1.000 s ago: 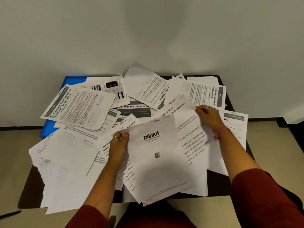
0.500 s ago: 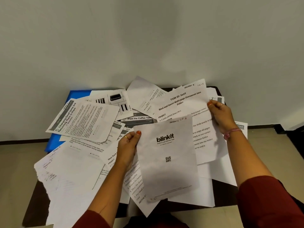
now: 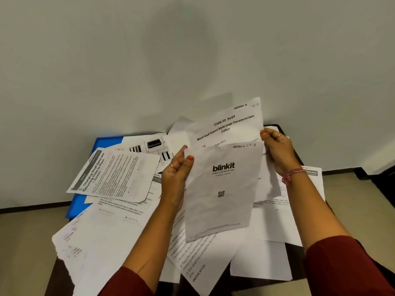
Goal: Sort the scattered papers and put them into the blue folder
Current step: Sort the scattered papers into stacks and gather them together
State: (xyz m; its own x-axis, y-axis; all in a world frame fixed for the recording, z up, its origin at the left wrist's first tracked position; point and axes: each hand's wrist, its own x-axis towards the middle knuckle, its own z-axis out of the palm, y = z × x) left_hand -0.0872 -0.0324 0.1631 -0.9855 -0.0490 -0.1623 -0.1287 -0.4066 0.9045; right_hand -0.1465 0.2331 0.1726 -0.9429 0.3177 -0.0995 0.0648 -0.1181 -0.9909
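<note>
We see both sheets lifted higher off the pile vs 1 s ago. The right hand (image 3: 277, 152) has raised the white "TASK ID: 3649" printed page (image 3: 226, 124) up behind the white "blinkit" sheet (image 3: 222, 189), which the left hand (image 3: 176, 171) now holds upright, tops nearly aligned. Camera has tilted up, so more wall shows.

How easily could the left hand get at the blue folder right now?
Probably not easily. The left hand is holding the blinkit sheet, and the blue folder lies under the scattered papers, with only its far-left edge showing. Free the hand and clear those sheets first.
</note>
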